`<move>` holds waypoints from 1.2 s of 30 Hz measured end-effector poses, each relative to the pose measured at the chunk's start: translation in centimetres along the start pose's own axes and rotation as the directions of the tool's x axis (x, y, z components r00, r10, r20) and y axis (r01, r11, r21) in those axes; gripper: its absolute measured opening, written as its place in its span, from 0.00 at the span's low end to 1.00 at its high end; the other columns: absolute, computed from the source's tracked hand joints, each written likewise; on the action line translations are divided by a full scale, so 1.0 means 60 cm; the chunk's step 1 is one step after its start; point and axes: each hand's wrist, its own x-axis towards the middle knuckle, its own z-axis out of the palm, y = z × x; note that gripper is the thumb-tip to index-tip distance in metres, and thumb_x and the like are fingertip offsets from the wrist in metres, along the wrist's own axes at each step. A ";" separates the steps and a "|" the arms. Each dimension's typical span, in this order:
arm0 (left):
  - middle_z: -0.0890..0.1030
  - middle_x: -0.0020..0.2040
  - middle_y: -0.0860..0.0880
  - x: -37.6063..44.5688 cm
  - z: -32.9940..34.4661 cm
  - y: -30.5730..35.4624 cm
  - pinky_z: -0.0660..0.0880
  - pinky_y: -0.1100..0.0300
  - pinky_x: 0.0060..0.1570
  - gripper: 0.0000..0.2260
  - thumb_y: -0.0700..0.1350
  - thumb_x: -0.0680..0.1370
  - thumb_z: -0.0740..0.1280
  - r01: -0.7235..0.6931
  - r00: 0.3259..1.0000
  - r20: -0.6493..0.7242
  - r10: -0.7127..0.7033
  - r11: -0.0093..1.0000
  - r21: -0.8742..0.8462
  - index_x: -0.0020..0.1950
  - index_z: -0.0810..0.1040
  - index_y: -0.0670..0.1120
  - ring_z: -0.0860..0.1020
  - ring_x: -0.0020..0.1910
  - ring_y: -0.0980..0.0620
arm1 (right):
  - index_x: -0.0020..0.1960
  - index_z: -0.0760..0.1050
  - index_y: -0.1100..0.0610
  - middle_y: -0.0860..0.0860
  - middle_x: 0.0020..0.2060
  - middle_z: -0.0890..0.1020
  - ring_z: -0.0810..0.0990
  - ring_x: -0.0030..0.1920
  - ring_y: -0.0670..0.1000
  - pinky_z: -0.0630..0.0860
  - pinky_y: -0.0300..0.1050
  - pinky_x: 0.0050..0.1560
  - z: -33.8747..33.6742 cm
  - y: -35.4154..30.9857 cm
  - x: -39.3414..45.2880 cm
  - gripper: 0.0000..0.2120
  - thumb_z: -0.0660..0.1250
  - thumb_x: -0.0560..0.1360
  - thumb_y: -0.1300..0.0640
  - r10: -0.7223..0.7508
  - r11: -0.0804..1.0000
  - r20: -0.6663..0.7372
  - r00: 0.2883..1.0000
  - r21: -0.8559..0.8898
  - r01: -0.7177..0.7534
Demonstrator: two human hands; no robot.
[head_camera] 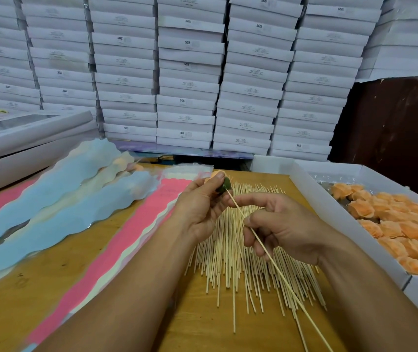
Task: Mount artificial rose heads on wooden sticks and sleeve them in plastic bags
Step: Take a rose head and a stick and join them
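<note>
Pinching the soft, feather-light rose head by its green base at twelve o'clock, my left hand is curling around it while my right hand is gripping the thin, snappable stick mid-shaft, its tip probably entering.

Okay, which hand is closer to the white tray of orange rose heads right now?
Right. The right hand grips a wooden stick over the stick pile, just beside the white tray. The left hand holds a rose head farther away, beyond the right hand.
</note>
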 end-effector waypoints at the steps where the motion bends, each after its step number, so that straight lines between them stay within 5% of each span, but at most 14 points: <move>1: 0.83 0.39 0.42 0.000 0.000 0.000 0.80 0.62 0.31 0.17 0.38 0.76 0.72 -0.003 1.000 0.000 0.003 1.000 0.001 0.64 0.75 0.38 0.82 0.33 0.52 | 0.63 0.76 0.52 0.61 0.34 0.82 0.78 0.25 0.53 0.74 0.41 0.23 0.000 0.000 0.000 0.19 0.61 0.78 0.70 -0.001 1.000 0.000 1.000 0.003 0.001; 9: 0.83 0.43 0.41 0.002 -0.002 0.000 0.81 0.61 0.34 0.09 0.38 0.76 0.72 -0.047 0.999 0.001 0.047 0.995 0.083 0.54 0.75 0.42 0.82 0.36 0.50 | 0.64 0.75 0.54 0.61 0.34 0.82 0.79 0.26 0.52 0.75 0.41 0.23 0.001 0.000 -0.001 0.19 0.61 0.78 0.70 0.010 1.000 0.003 1.000 0.008 -0.010; 16: 0.82 0.48 0.39 0.000 0.000 0.000 0.79 0.61 0.32 0.12 0.37 0.76 0.72 -0.088 0.996 0.012 0.087 0.988 0.129 0.57 0.74 0.43 0.81 0.37 0.48 | 0.63 0.76 0.54 0.60 0.33 0.82 0.78 0.26 0.52 0.75 0.41 0.23 0.002 0.001 0.001 0.18 0.61 0.78 0.70 0.013 1.000 -0.031 0.999 0.014 -0.013; 29: 0.82 0.41 0.39 0.005 -0.006 -0.001 0.76 0.62 0.27 0.14 0.34 0.74 0.73 -0.111 0.994 0.023 0.108 0.977 0.181 0.55 0.74 0.43 0.76 0.30 0.48 | 0.57 0.78 0.64 0.61 0.33 0.81 0.78 0.26 0.52 0.75 0.41 0.24 0.008 0.006 0.005 0.11 0.62 0.79 0.71 0.015 0.999 -0.053 0.998 0.035 -0.014; 36: 0.82 0.45 0.37 0.007 -0.009 -0.003 0.76 0.62 0.27 0.13 0.34 0.75 0.73 -0.122 0.992 -0.006 0.127 0.966 0.230 0.55 0.74 0.44 0.76 0.28 0.49 | 0.57 0.78 0.64 0.61 0.33 0.82 0.78 0.26 0.52 0.75 0.41 0.24 0.007 0.019 0.014 0.10 0.62 0.79 0.71 0.027 0.998 -0.074 0.997 0.059 -0.022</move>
